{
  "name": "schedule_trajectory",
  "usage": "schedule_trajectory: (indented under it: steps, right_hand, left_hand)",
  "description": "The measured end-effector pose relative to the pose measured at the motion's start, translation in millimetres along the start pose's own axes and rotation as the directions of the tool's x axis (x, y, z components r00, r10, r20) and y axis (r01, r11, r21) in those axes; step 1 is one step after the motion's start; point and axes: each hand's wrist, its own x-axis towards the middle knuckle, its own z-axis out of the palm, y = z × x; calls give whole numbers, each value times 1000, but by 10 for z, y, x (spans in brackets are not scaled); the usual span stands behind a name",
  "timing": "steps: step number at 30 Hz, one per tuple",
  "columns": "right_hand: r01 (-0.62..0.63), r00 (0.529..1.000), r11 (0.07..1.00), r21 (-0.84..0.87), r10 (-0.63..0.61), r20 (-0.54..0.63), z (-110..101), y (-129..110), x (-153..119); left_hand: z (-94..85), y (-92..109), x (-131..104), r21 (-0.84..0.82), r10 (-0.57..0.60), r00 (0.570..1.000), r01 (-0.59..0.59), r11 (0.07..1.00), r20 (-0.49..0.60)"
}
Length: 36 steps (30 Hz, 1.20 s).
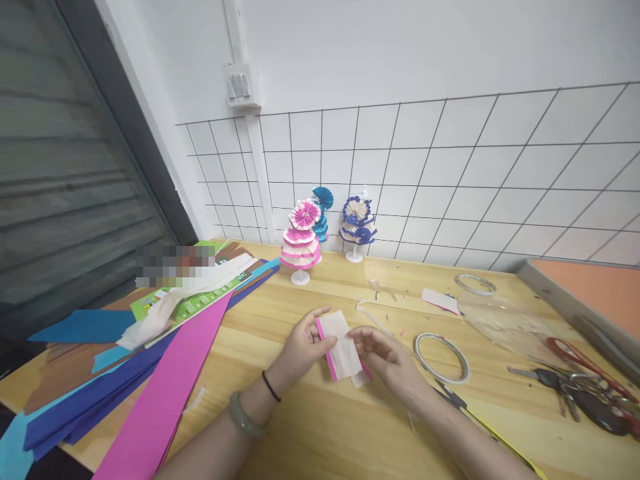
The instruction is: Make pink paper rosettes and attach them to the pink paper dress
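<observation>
Between my hands is a folded piece of white paper (341, 347) with a pink edge strip along its left side. My left hand (306, 340) pinches it, thumb on top and fingers behind the left edge. At its right side, the curled fingers of my right hand (383, 353) are against the paper, with a white and pink end sticking out below. Beyond my hands stand a pink and white ruffled paper figure (301, 247), a teal one (323, 200) partly behind it, and a blue and white one (357, 223) on a white stand.
Long pink paper (175, 387), blue paper sheets (95, 400) and a green printed packet (200, 300) lie left. To the right are tape rolls (465, 365) (475, 285), a paper scrap (440, 300), keys (570, 387), red-handled scissors (590, 363), a yellow-edged tool (500, 437) and a tray (590, 293).
</observation>
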Motion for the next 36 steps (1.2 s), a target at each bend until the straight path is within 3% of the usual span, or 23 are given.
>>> schedule_trajectory:
  steps: [4, 13, 17, 28, 36]
  right_hand:
    - [-43, 999, 992, -122, 40, -33, -1, 24, -29]
    - [25, 980, 955, -295, -82, -179, -13, 89, -2]
    - [-4, 973, 968, -252, -54, -223, -37, 61, 14]
    - [-42, 980, 999, -1, 41, -196, 11, 63, 4]
    - [-94, 972, 995, -14, 89, -215, 3, 98, 18]
  left_hand:
    - [15, -12, -11, 1, -32, 999, 32, 999, 33]
    - [54, 49, -26, 36, -69, 996, 67, 997, 57]
    - [69, 83, -38, 78, -51, 998, 48, 996, 32]
    - [28, 77, -40, 120, -50, 998, 46, 992, 35]
    - [22, 48, -41, 97, -65, 997, 60, 994, 49]
